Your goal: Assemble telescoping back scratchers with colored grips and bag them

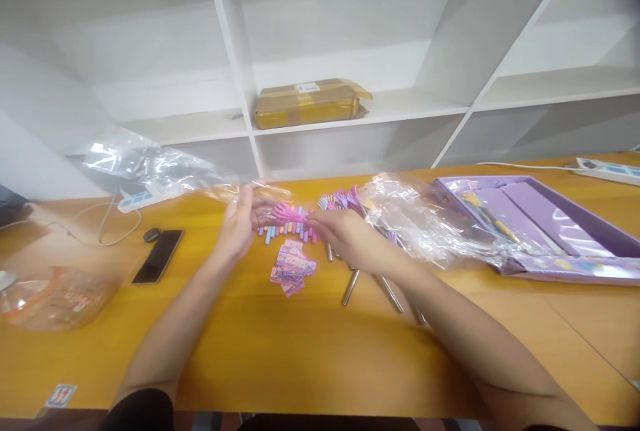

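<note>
My right hand is closed in a pinch at one end of a bright pink ribbed piece, whose exact kind I cannot make out. My left hand is bent around a clear plastic bag, which trails up and to the left; its far fingers are blurred and partly behind the film. Below the pink piece lies a row of small pastel sticks. Closer to me is a fanned pile of pink and purple printed cards. Purple and striped pieces sit beyond my right hand.
Metal rods lie under my right forearm. Crumpled clear plastic reaches an open purple box at right. A phone, power strip and orange-clear bag are at left. A taped carton sits on the shelf.
</note>
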`<state>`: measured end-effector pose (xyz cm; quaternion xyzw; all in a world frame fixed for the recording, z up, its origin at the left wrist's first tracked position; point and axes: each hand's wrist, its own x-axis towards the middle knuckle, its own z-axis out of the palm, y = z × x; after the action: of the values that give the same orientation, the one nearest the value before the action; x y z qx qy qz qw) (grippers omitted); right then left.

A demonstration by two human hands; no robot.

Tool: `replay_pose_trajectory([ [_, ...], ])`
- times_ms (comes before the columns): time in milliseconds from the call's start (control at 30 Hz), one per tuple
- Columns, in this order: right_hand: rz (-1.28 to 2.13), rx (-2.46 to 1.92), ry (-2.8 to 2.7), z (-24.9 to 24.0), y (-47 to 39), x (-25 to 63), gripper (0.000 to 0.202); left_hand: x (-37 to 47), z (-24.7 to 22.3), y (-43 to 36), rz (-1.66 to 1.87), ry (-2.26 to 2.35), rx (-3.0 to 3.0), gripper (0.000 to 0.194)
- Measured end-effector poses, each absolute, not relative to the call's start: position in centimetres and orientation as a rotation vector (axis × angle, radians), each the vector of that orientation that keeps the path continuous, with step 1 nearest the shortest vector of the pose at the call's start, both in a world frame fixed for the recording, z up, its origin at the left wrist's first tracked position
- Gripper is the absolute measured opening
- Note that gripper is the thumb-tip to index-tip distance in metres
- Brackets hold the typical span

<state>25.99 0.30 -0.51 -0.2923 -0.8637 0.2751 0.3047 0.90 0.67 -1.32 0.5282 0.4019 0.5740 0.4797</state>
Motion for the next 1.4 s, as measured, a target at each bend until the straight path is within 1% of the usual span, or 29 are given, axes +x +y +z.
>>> replay_pose_trajectory([
  [267,0.797,-0.755,-2.262,-0.4,2.0,27.4,0.042,0.5,0.3,-0.1,1.469,1.017,1.179,0.052],
  [400,0.829,-0.751,-2.282,-0.4,2.4,27.8,0.044,0.5,0.4,-0.2,1.417,1.005,1.130,0.048],
  [467,0.871,-0.749,-2.268,-0.7,2.6,27.8,0.042,0.6,0.2,-0.3,1.423,0.967,1.104,0.042],
  [567,0.956,-0.760,-2.212,-1.0,2.9,27.8,0.032,0.8,0.0,-0.3,1.424,0.927,1.090,0.038],
  [800,1.012,-0.773,-2.162,-1.4,3.2,28.0,0.036,1.4,0.2,-0.9,1.341,0.906,1.151,0.040],
  [1000,0.992,-0.783,-2.170,-1.7,3.4,27.9,0.034,1.4,-0.2,-1.0,1.251,0.859,1.230,0.032],
  [1400,0.960,-0.887,-2.159,-0.2,3.4,28.8,0.034,1.2,0.1,-1.0,1.138,0.873,1.208,0.038],
])
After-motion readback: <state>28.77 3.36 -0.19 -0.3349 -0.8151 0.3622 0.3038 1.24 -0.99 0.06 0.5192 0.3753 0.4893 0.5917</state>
